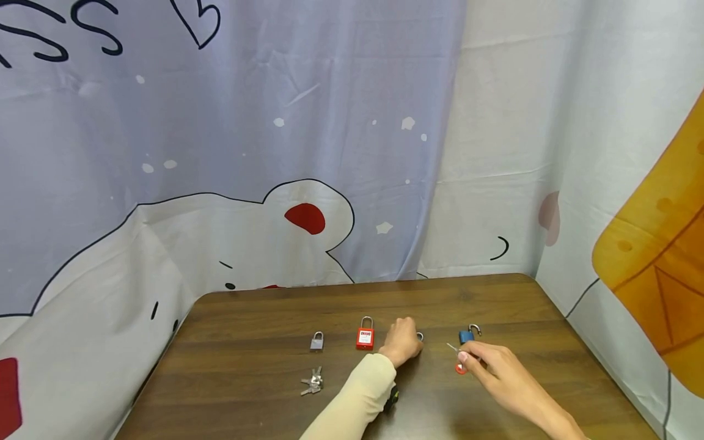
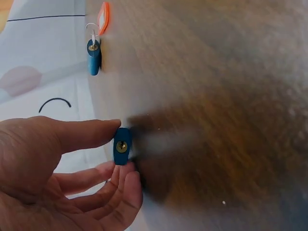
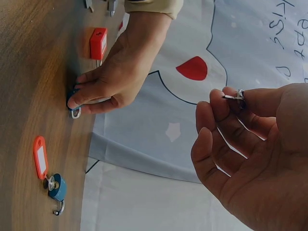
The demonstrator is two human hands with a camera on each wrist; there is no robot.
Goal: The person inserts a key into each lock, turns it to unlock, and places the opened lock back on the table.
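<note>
My left hand (image 1: pixel 403 342) rests on the brown table (image 1: pixel 247 366), thumb and fingers pinching a small blue padlock (image 2: pixel 121 146); only its shackle (image 1: pixel 420 336) shows in the head view. To its right lies a second blue padlock (image 1: pixel 467 335) with its shackle open, a key in its keyhole and an orange tag (image 1: pixel 459 368) attached. My right hand (image 1: pixel 489 363) hovers just beside that lock and pinches a small silver key (image 3: pixel 233 96) between thumb and forefinger.
A red padlock (image 1: pixel 365 337) stands left of my left hand, then a silver padlock (image 1: pixel 316 341) with a bunch of keys (image 1: pixel 311 382) in front of it. Printed curtains (image 1: pixel 275 153) hang close behind and to the right of the table.
</note>
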